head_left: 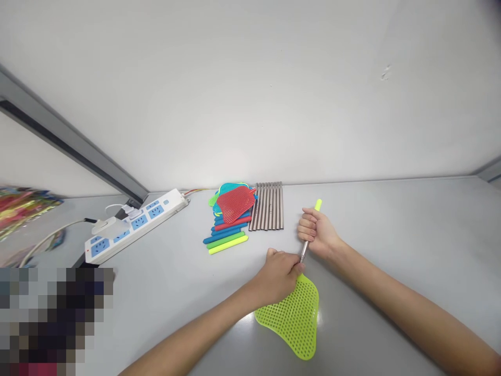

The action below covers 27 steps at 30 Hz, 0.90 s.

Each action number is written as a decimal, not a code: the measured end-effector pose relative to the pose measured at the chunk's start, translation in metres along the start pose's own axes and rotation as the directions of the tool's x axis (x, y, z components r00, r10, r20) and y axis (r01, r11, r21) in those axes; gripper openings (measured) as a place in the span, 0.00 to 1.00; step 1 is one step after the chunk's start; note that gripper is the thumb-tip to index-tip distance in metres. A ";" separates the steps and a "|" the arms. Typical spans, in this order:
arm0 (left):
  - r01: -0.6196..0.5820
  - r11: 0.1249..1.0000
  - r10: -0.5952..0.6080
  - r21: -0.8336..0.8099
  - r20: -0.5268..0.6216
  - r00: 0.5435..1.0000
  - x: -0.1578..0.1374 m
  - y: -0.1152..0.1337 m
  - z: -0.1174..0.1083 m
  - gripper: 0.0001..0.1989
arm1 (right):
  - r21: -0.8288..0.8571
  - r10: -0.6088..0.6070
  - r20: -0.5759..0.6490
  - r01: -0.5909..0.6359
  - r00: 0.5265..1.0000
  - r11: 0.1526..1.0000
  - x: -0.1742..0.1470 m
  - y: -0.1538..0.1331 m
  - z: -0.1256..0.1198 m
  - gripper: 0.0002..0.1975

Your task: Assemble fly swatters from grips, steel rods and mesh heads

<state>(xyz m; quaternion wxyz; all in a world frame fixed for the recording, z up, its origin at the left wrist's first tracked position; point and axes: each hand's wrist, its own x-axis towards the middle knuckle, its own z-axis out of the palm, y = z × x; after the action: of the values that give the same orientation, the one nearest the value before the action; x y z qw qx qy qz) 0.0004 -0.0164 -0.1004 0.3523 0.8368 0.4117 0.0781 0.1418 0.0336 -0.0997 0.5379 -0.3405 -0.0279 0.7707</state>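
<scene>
A yellow-green fly swatter (296, 318) with a perforated head is between my two hands, its head toward me. My left hand (281, 274) is closed around the neck, where the head meets the metal rod. Farther up, my right hand (316, 232) wraps round the rod and handle, and a bright yellow handle end (319, 204) sticks out above the fist. A short piece of metal rod (304, 252) shows between the hands. The fingers hide the rest of the joint.
Left of my hands lie a stack of swatter heads with a red one (236, 203) on top, several coloured handles (227, 241), and a row of metal rods (270, 206). A white power strip (136, 224) with plugged-in cables sits farther left. Shiny plastic packages (23, 209) lie at the far left.
</scene>
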 end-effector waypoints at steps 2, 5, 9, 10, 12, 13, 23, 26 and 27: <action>-0.009 1.000 0.009 0.003 0.002 1.000 0.000 -0.001 0.000 0.15 | -0.006 0.016 -0.006 -0.016 1.000 1.000 0.001 0.001 0.000 0.19; -0.005 1.000 0.005 0.005 -0.024 1.000 0.000 -0.001 0.001 0.15 | -0.010 0.023 -0.012 -0.023 1.000 1.000 0.001 -0.001 0.000 0.19; -0.014 1.000 0.014 -0.012 -0.028 1.000 0.000 -0.002 0.000 0.16 | -0.018 0.041 -0.020 -0.041 0.999 0.999 0.001 -0.006 0.001 0.19; -0.014 1.000 0.014 -0.018 -0.029 0.999 0.001 -0.002 0.000 0.16 | -0.020 0.041 -0.021 -0.042 0.999 0.999 0.001 -0.007 0.001 0.19; -0.012 0.999 0.011 -0.031 -0.029 1.000 0.001 -0.002 -0.002 0.17 | -0.022 0.034 -0.024 -0.034 0.999 0.999 0.001 -0.008 0.001 0.19; -0.011 0.999 0.010 -0.040 -0.026 1.000 0.001 -0.002 -0.002 0.17 | -0.023 0.027 -0.026 -0.028 0.999 0.999 0.001 -0.008 0.000 0.19; 0.045 0.999 -0.045 0.012 -0.011 0.999 -0.003 0.003 -0.020 0.18 | -0.059 -0.032 -0.053 0.029 0.998 0.998 0.000 -0.003 0.001 0.18; 0.064 0.993 -0.055 0.096 -0.093 0.994 -0.005 -0.004 -0.036 0.17 | -0.056 -0.090 -0.054 0.087 0.994 0.995 -0.001 -0.003 0.004 0.16; 0.075 0.989 -0.058 0.126 -0.136 0.989 -0.006 -0.006 -0.043 0.17 | -0.069 -0.115 -0.050 0.112 0.992 0.991 -0.002 -0.004 0.005 0.14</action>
<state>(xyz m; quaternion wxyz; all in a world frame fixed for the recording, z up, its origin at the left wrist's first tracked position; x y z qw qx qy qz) -0.0253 0.0046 -0.0718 0.2714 0.8368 0.4661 0.0943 0.1427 0.0353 -0.0930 0.5700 -0.3764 -0.0583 0.7281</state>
